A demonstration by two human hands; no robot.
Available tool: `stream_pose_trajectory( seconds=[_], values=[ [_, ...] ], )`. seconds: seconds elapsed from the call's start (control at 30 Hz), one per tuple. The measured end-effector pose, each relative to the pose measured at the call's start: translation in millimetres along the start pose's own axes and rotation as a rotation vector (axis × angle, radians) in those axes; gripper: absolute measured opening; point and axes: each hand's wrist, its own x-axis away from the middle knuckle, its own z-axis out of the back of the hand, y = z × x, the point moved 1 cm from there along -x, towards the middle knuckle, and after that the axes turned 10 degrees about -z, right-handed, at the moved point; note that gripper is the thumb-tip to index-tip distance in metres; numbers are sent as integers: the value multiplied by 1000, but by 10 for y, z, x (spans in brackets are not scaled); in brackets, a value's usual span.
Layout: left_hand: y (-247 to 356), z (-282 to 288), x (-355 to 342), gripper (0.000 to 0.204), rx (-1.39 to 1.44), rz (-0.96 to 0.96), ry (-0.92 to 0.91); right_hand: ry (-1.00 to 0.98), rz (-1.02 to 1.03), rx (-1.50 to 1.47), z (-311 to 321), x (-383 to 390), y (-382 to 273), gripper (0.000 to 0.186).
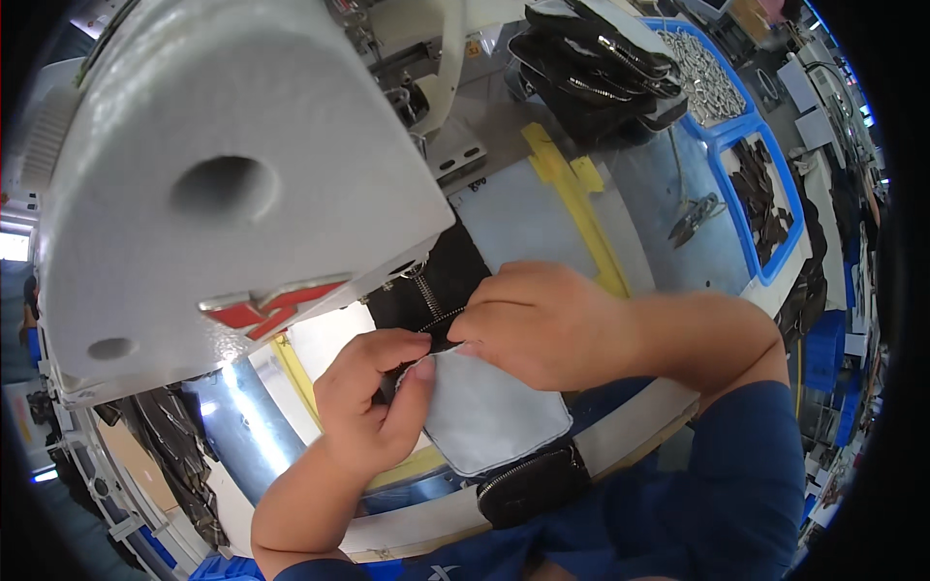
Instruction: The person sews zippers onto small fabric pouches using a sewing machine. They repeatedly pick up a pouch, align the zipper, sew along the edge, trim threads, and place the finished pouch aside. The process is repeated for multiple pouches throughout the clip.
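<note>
A small zipped pouch piece is held between my two hands, with its pale grey lining [496, 412] facing up and its lower part hanging toward me. My left hand [373, 399] pinches the lining's upper left edge between thumb and fingers. Close beside it, my right hand [542, 324] is closed on the upper edge, fingers bent. Black material with a metal zipper [426, 295] shows beyond my fingertips, under the white sewing machine head [320, 116]. Whether it is all one piece with the lining, I cannot tell. The machine's needle is hidden.
A black zipped pouch [533, 487] lies at the near table edge. Stacked black pouches [591, 73] sit at the back. At right, a blue divided tray [719, 137] holds metal pieces and dark strips, with thread snips [694, 223] nearby. Yellow tape [581, 213] marks the table.
</note>
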Motion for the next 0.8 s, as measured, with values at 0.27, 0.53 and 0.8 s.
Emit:
stream_pose_trajectory(
  seconds=[0.27, 0.53, 0.8],
  values=[
    [-29, -12, -15, 16, 239, 227, -7, -41, -40, 5, -24, 21, -58, 11],
    [-30, -29, -19, 13, 109, 190, -34, -69, -107, -116, -56, -2, -11, 12],
    [-31, -34, -25, 11, 101, 205, -48, -84, -329, -372, 25, -80, -30, 10]
  ],
)
